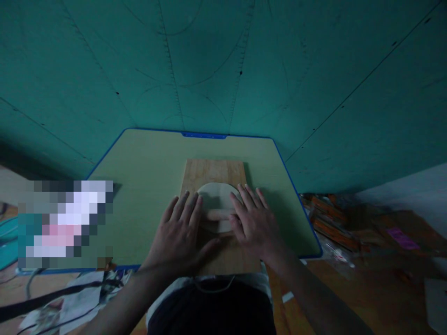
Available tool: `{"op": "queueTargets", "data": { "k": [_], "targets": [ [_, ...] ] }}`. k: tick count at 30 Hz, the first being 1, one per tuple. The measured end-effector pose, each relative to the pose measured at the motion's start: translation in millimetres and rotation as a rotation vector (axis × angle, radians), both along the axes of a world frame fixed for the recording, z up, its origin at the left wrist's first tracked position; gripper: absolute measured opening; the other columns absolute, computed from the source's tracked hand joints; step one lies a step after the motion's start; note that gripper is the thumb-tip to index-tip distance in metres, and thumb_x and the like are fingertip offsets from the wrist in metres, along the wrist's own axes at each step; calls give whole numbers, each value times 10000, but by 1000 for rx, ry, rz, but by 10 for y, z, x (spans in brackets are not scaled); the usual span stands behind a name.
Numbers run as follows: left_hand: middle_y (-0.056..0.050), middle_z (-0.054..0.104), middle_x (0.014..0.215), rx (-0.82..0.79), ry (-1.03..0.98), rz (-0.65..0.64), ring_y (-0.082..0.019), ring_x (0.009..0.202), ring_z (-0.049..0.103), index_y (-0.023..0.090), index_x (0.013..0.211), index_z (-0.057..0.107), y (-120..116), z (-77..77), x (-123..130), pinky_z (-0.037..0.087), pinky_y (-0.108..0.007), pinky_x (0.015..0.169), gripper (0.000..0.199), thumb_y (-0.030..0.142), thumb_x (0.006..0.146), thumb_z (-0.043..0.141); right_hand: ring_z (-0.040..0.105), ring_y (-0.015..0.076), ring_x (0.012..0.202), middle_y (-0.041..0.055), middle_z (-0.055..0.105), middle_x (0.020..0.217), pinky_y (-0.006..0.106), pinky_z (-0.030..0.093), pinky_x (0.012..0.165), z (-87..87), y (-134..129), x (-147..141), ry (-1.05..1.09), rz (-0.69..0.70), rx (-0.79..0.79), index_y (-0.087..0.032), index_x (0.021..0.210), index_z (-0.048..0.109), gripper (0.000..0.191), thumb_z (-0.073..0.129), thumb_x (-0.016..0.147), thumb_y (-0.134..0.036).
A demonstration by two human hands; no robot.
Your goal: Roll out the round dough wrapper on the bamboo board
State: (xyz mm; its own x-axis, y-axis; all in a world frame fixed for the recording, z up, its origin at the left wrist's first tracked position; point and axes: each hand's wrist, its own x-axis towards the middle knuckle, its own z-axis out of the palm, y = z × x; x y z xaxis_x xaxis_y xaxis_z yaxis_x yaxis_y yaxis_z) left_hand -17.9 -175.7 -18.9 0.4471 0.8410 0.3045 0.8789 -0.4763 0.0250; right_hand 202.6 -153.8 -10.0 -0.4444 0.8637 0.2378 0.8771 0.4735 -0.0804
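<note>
Facing teal wall (216, 60), board (216, 170) on tabletop (150, 163)

Dark garment (211, 309), pale fabric (161, 298) along edges; forearms (307, 284) bare.

Room beyond wooden board (214, 170); green wall (216, 70) blocks farther.

One left hand (179, 228), one right hand (256, 223), one rolling pin (219, 215), one pale disc (216, 196), one wooden board (214, 170), one table (143, 172).
</note>
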Motion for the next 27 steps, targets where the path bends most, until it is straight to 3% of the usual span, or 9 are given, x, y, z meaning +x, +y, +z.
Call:
{"op": "queueTargets", "data": {
  "k": [5,14,21,27],
  "targets": [
    [-262,508,1477,-4,11,-18,-408,1401,445,74,1501,268,-6,3,-10,320,-551,1160,953,768,865,415,433,331,1422,195,508,1505,530,302,1202,6,-12,-3,14,3,-21,-89,1416,551,515,396,989,-331],
    [-258,511,1478,70,7,-13,-390,1363,492,46,1531,230,-196,-73,-6,299,-533,1158,1021,790,856,417,363,333,1463,212,457,1539,558,269,1219,-34,-199,17,39,28,15,-36,1463,452,560,404,960,-277],
    [-288,511,1464,132,30,-41,-408,1373,471,-15,1524,257,-259,-54,-6,284,-538,1155,1039,775,869,416,341,337,1471,219,447,1545,550,263,1221,-67,-310,34,36,49,70,-9,1463,425,570,414,956,-270],
    [-281,488,1489,130,34,-75,-407,1401,437,-37,1534,258,-378,-54,-31,293,-532,1159,1043,750,876,450,325,303,1482,210,379,1591,527,278,1224,-60,-440,47,17,50,21,-19,1511,350,612,425,964,-282]
  ]
}}
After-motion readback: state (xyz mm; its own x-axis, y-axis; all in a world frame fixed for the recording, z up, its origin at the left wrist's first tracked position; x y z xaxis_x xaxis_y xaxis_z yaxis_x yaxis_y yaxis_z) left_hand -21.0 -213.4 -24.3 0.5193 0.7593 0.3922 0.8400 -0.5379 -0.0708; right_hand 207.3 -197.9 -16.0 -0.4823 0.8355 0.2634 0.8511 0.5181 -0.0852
